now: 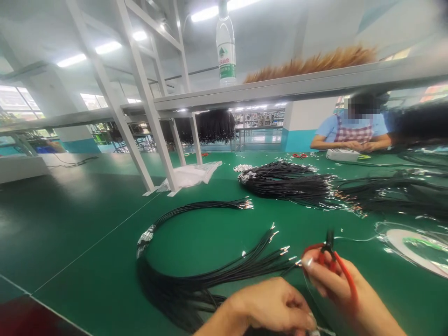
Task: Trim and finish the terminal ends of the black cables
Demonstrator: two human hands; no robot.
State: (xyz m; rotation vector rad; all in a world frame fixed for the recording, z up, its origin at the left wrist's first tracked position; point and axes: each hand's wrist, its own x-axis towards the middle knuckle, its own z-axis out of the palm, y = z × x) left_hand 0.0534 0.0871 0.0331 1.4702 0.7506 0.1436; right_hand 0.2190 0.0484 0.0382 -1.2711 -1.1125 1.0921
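Note:
My right hand [331,280] is closed around red-handled pliers [331,254], whose dark jaws point up. My left hand [276,305] sits just below and left of it, fingers pinched together on something small I cannot make out, near the ends of a bundle of black wires [224,270]. These wires carry metal terminals on their tips and fan out across the green table [87,224]. A second curved bundle of black wires [196,207] lies just beyond.
A large heap of black wires [290,184] lies farther back. A white roll in clear plastic [416,247] sits at the right. A shelf frame [147,102] stands on the table, holding a water bottle [226,44]. A person [353,133] works across the table.

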